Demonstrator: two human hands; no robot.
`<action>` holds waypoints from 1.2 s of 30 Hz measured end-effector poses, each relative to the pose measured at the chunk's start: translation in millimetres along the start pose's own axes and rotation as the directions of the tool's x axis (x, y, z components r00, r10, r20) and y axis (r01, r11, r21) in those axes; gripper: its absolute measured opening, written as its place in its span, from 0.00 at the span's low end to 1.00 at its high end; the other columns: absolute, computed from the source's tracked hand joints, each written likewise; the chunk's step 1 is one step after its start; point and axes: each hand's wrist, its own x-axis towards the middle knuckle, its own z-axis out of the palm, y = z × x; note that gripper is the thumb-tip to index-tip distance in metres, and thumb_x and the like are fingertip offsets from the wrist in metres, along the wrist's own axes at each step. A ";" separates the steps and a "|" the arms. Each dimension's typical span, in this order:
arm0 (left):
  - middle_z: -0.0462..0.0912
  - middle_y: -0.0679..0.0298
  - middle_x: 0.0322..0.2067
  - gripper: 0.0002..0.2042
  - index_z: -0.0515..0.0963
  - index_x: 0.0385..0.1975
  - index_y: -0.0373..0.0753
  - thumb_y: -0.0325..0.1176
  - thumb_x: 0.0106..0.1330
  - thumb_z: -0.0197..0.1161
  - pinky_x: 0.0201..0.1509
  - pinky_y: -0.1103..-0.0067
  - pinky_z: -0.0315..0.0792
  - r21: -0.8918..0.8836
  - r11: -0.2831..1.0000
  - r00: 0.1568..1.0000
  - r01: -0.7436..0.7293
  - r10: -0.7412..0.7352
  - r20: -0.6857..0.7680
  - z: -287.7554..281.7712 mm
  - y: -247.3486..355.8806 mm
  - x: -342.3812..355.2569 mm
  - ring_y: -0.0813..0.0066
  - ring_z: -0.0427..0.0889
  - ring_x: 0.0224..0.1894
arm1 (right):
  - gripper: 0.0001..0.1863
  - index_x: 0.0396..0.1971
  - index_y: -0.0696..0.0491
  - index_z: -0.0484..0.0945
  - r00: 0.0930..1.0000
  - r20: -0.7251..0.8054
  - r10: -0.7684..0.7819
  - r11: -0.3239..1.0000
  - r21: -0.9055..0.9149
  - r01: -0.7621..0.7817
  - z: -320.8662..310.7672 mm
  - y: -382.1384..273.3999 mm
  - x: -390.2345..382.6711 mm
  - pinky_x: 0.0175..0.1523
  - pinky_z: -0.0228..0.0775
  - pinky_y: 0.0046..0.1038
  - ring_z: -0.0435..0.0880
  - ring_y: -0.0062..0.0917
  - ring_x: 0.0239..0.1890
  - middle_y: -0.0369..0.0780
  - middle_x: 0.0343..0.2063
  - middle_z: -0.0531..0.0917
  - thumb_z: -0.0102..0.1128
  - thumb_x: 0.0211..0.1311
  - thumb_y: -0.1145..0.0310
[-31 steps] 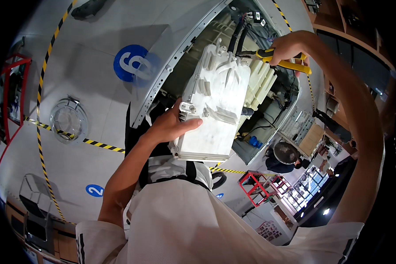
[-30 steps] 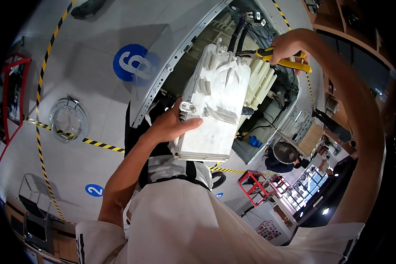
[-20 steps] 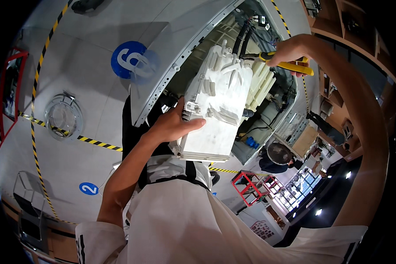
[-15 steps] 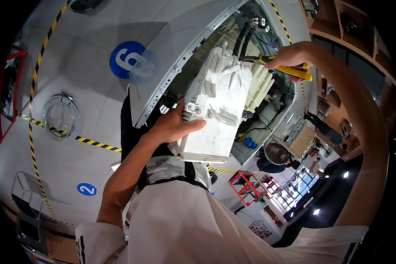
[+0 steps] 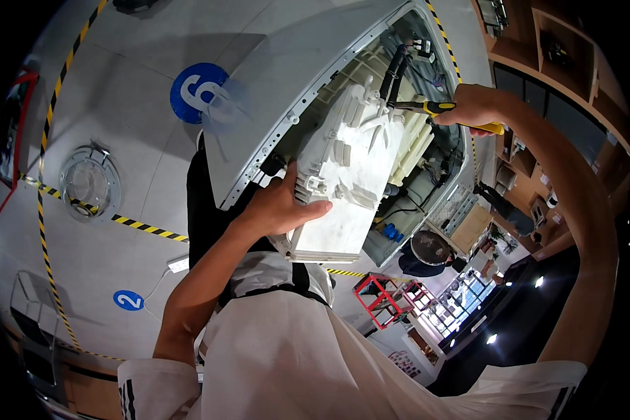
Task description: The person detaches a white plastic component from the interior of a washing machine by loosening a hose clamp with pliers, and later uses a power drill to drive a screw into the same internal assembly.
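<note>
My left hand [image 5: 276, 208] grips the left edge of a white plastic box-shaped housing [image 5: 346, 210], its thumb lying across the top face. Moulded ribs and spouts stand out on the housing, which sits tilted at the opening of a grey metal appliance cabinet [image 5: 287, 56]. At the far right, my right hand [image 5: 476, 108] is closed round pliers [image 5: 437, 108] with yellow and black handles. Their dark jaws reach the housing's far end, beside black hoses [image 5: 394, 73]. Whether the jaws clamp anything is too small to tell.
Cream plastic parts [image 5: 411, 150], wires and a blue fitting [image 5: 392, 232] show inside the cabinet. A round glass door [image 5: 89, 183] lies on the floor at left, near striped tape. A red-framed cart [image 5: 379, 299] and another person [image 5: 427, 260] are at the lower right.
The pliers have turned in my right hand, so their handles now appear nearly edge-on. The housing has shifted slightly toward me, with my left hand still on it. The whole view has moved a little.
</note>
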 end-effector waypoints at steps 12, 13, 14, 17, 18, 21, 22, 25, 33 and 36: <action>0.77 0.45 0.47 0.54 0.43 0.67 0.33 0.66 0.49 0.58 0.53 0.72 0.71 -0.027 1.000 0.999 -0.015 0.016 0.048 -6.5 3.6 1.2 0.53 0.78 0.49 | 0.26 0.23 0.61 0.72 0.995 0.098 0.010 0.919 0.392 -0.048 23.5 20.7 6.7 0.14 0.68 0.24 0.74 0.22 0.11 0.40 0.13 0.75 0.59 0.56 0.47; 0.76 0.45 0.48 0.54 0.43 0.67 0.33 0.66 0.49 0.58 0.54 0.72 0.71 -0.031 0.999 0.998 -0.014 0.016 0.062 -7.4 6.2 -0.6 0.53 0.78 0.49 | 0.27 0.22 0.61 0.73 0.998 0.054 -0.014 0.946 0.323 -0.004 23.5 22.5 7.8 0.14 0.68 0.24 0.74 0.22 0.11 0.40 0.13 0.75 0.59 0.56 0.47; 0.76 0.45 0.49 0.54 0.43 0.67 0.33 0.66 0.48 0.58 0.55 0.72 0.70 -0.038 0.999 0.997 0.001 0.002 0.078 -6.9 6.5 -0.4 0.53 0.78 0.50 | 0.27 0.22 0.61 0.73 0.999 0.012 -0.041 0.967 0.252 0.036 22.0 24.2 9.5 0.14 0.68 0.24 0.75 0.22 0.11 0.40 0.13 0.75 0.59 0.56 0.47; 0.74 0.45 0.51 0.55 0.43 0.67 0.32 0.66 0.48 0.58 0.57 0.72 0.69 -0.067 0.998 0.996 0.012 -0.006 0.094 -5.1 5.0 0.6 0.53 0.77 0.51 | 0.26 0.20 0.61 0.74 0.993 -0.076 -0.085 0.995 0.037 0.088 13.0 18.5 13.5 0.15 0.69 0.24 0.75 0.23 0.11 0.39 0.12 0.75 0.59 0.57 0.48; 0.74 0.45 0.51 0.55 0.43 0.67 0.32 0.66 0.48 0.59 0.57 0.72 0.68 -0.083 0.997 0.997 -0.007 0.014 0.082 -4.7 2.0 0.7 0.53 0.76 0.52 | 0.26 0.17 0.60 0.74 0.991 -0.094 -0.096 0.995 0.025 0.098 9.9 13.7 12.8 0.15 0.69 0.24 0.75 0.23 0.10 0.39 0.11 0.75 0.59 0.57 0.49; 0.72 0.45 0.53 0.55 0.44 0.67 0.32 0.66 0.48 0.59 0.58 0.73 0.68 -0.110 0.993 0.997 -0.036 0.044 0.065 -4.3 -0.4 2.3 0.53 0.75 0.54 | 0.26 0.16 0.60 0.74 0.998 -0.029 -0.063 0.984 0.168 0.067 9.4 13.1 11.1 0.15 0.69 0.24 0.76 0.23 0.10 0.39 0.11 0.76 0.58 0.58 0.49; 0.72 0.44 0.54 0.54 0.44 0.67 0.32 0.65 0.48 0.59 0.59 0.73 0.67 -0.115 0.993 0.997 -0.041 0.049 0.062 -4.7 -0.4 2.7 0.53 0.75 0.54 | 0.26 0.16 0.60 0.74 0.998 0.030 -0.048 0.969 0.245 0.039 9.3 16.7 10.5 0.15 0.69 0.24 0.76 0.23 0.10 0.40 0.11 0.76 0.58 0.58 0.49; 0.71 0.44 0.54 0.53 0.44 0.67 0.33 0.64 0.49 0.60 0.59 0.73 0.67 -0.085 0.996 0.997 -0.030 0.036 0.066 -0.1 -5.6 6.3 0.53 0.74 0.55 | 0.27 0.17 0.60 0.74 0.997 -0.040 -0.059 0.980 0.190 0.065 15.3 20.6 14.3 0.14 0.69 0.24 0.76 0.23 0.10 0.41 0.12 0.77 0.58 0.57 0.48; 0.71 0.46 0.55 0.53 0.45 0.67 0.35 0.64 0.48 0.61 0.59 0.72 0.68 -0.138 0.988 0.995 -0.073 0.082 0.059 -6.1 0.7 1.7 0.53 0.74 0.55 | 0.27 0.23 0.59 0.73 0.990 0.134 -0.041 0.942 0.335 -0.006 8.6 34.5 23.4 0.17 0.70 0.26 0.77 0.26 0.14 0.41 0.15 0.76 0.60 0.54 0.45; 0.71 0.46 0.55 0.52 0.45 0.67 0.36 0.63 0.49 0.61 0.59 0.71 0.68 -0.113 0.992 0.997 -0.061 0.066 0.047 -0.6 -5.0 4.2 0.53 0.74 0.55 | 0.28 0.22 0.60 0.73 0.995 0.077 -0.063 0.960 0.278 0.039 14.1 36.1 28.2 0.17 0.69 0.26 0.77 0.25 0.13 0.41 0.14 0.76 0.59 0.54 0.44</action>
